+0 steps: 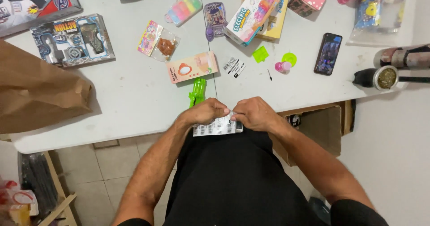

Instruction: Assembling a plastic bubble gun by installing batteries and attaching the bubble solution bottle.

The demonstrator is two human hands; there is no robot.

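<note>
The left hand [207, 111] and the right hand [254, 114] meet just off the near edge of the bench [130, 100], in front of the person's black shirt. Both are clenched on one sheet of barcode stickers [218, 128], fingers pinching its upper edge from either side while the sheet hangs below the knuckles.

In the head view, one green toy [197, 91] lies on the bench right beyond the left hand, its lower end touching or hidden by the fingers. Just above it lies one peach-coloured carton [192, 67]. One loose sticker label [235, 66] lies to its right, then one green square piece [260, 54], one green round piece [289, 58] and one small pink piece [281, 67] close together. One dark phone [328, 53] lies face up further right.

Two boxed toy sets stand at the far left: a grey one [74, 40] and a larger one [36, 4] cut by the frame. One brown paper bag [38, 91] slumps over the left bench edge; its contents are hidden. At the right edge, one round cup [386, 78] is filled with green herb. One open cardboard box [320, 129] sits below the bench, beside the right forearm; I cannot tell what is in it.

The widest bare stretch of bench lies between the bag and the green toy.
</note>
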